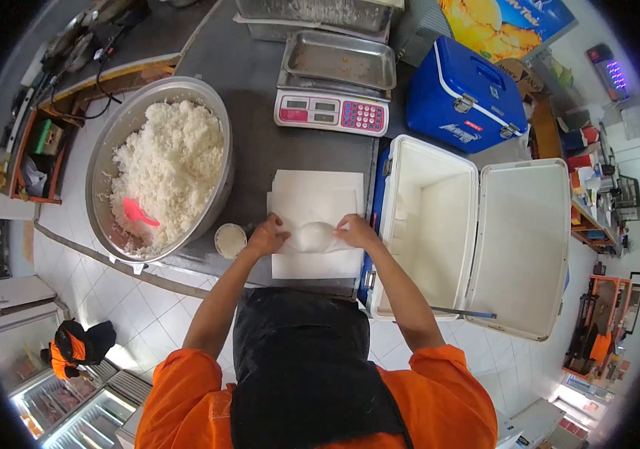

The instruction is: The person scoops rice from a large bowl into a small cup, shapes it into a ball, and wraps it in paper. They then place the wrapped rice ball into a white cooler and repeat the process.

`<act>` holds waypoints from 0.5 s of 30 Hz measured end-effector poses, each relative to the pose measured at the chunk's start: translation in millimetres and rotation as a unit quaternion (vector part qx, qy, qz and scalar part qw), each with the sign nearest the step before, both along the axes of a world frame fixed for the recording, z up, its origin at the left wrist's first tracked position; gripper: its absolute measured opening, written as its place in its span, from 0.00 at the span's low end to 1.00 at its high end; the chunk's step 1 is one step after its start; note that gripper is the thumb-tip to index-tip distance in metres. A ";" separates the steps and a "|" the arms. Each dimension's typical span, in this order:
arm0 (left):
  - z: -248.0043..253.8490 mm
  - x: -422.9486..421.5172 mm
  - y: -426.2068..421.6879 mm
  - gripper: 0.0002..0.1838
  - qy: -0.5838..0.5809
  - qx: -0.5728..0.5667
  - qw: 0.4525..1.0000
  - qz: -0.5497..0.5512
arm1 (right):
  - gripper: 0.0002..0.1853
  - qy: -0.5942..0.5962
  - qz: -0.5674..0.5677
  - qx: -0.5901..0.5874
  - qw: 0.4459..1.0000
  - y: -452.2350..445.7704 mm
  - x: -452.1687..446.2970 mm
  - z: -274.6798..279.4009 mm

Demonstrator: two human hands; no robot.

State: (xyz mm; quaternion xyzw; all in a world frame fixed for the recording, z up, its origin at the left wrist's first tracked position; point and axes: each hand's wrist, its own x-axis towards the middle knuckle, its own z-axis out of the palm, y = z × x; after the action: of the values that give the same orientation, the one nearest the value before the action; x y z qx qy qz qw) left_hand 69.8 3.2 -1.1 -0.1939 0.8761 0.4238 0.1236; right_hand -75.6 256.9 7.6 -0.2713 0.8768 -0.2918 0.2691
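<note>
A stack of white paper sheets [316, 191] lies on the dark counter in front of me. On the stack sits a rounded white paper packet [314, 237], its contents hidden under the folded paper. My left hand [267, 236] pinches the packet's left end, and my right hand [354, 231] pinches its right end. Just left of my left hand stands a small round cup [231, 241] with something white in it. Farther left, a big metal basin [224, 123] holds a heap of cooked white rice [170, 153], with a pink scoop [140, 212] stuck in it.
A digital scale [331, 112] with a metal tray [342, 60] on it stands behind the paper. To the right is an open cooler box [428, 224], its lid [522, 247] swung outward. Behind it sits a closed blue cooler [466, 97].
</note>
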 end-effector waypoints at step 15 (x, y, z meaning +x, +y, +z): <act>37.8 41.7 85.4 0.22 0.270 -0.210 0.907 -0.247 | 0.16 0.111 0.155 0.013 0.982 -93.7 -67.6 12.9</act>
State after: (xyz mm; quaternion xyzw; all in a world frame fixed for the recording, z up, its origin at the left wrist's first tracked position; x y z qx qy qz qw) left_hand 111.5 88.6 36.7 0.1291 0.9645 0.2222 -0.0604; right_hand -143.3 163.3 20.5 -0.4311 0.8522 -0.2034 0.2156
